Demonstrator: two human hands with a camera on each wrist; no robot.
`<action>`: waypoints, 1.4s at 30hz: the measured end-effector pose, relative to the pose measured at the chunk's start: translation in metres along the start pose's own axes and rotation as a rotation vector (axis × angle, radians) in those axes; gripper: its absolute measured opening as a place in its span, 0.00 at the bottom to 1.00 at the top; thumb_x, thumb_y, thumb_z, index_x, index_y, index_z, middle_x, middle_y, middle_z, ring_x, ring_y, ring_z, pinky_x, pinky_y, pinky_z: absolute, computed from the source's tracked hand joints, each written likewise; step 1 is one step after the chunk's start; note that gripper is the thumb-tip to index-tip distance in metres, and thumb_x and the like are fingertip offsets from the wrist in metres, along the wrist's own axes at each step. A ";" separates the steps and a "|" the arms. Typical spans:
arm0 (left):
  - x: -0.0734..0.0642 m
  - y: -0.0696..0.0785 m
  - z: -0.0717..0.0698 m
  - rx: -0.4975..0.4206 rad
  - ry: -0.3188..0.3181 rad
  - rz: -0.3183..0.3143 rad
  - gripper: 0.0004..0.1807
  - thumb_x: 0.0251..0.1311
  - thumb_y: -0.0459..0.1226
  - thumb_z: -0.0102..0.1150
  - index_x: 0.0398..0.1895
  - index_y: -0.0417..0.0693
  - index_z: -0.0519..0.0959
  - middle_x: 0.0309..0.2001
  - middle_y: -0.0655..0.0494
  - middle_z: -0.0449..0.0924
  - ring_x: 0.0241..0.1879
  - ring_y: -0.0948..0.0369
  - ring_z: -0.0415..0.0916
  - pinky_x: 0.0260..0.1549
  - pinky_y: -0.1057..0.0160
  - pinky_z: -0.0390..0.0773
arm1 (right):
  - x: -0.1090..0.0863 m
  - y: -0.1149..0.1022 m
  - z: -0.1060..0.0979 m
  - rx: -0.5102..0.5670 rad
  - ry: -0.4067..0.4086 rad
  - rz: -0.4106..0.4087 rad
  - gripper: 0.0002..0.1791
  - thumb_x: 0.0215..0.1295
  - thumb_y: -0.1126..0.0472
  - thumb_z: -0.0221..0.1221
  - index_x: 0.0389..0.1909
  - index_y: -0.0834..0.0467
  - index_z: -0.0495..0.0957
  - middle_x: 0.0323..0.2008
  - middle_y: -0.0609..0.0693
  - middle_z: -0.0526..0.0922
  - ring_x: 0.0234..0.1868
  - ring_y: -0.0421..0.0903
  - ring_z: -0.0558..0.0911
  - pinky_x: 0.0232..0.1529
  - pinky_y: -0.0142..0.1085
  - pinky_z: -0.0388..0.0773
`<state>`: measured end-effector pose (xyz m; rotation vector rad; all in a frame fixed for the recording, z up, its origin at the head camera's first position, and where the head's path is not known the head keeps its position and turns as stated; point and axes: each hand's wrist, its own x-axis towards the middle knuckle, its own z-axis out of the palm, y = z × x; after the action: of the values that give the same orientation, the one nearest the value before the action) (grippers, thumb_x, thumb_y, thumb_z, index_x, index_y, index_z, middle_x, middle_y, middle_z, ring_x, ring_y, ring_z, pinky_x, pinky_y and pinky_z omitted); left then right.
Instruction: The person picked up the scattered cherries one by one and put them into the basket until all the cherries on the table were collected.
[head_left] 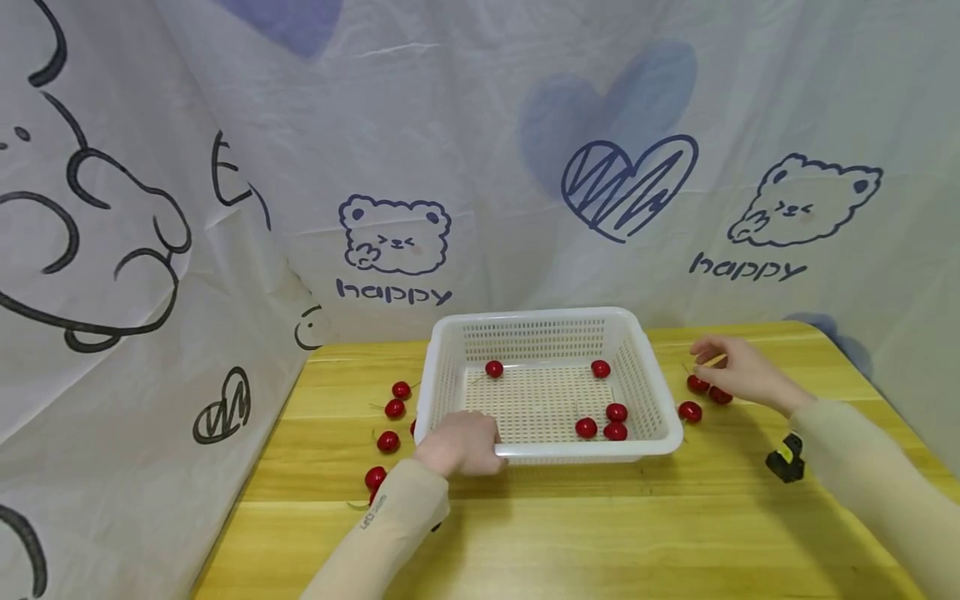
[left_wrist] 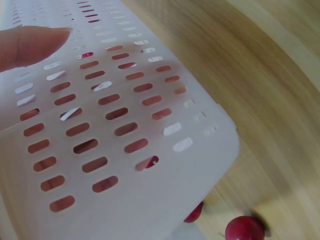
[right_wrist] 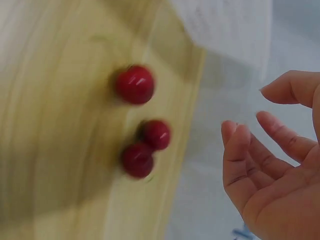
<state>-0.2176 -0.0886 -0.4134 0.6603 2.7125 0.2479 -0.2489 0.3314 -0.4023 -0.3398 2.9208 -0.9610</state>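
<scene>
A white perforated plastic basket stands on the wooden table with several red cherries inside. My left hand grips its wall at the near left corner; in the left wrist view the thumb lies on one side, and the other fingers show through the slots. To the basket's right, my right hand hovers above three loose cherries. Its fingers are loosely bent and apart from the thumb, with nothing between them in the right wrist view, where those cherries lie on the table.
Several more cherries lie left of the basket, some partly hidden by the left sleeve. White printed cloth hangs behind the table and along its left side. A black and yellow object shows beside the right sleeve.
</scene>
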 end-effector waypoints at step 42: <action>0.003 -0.002 0.002 0.020 0.011 0.012 0.10 0.48 0.44 0.63 0.16 0.55 0.74 0.14 0.63 0.65 0.16 0.65 0.60 0.17 0.66 0.62 | -0.021 0.071 0.035 -0.242 -0.070 0.015 0.14 0.56 0.63 0.65 0.39 0.66 0.75 0.24 0.50 0.74 0.27 0.45 0.69 0.32 0.38 0.66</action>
<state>-0.2201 -0.0887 -0.4168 0.6830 2.7258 0.2291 -0.2382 0.3713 -0.4731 -0.3533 2.9736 -0.5804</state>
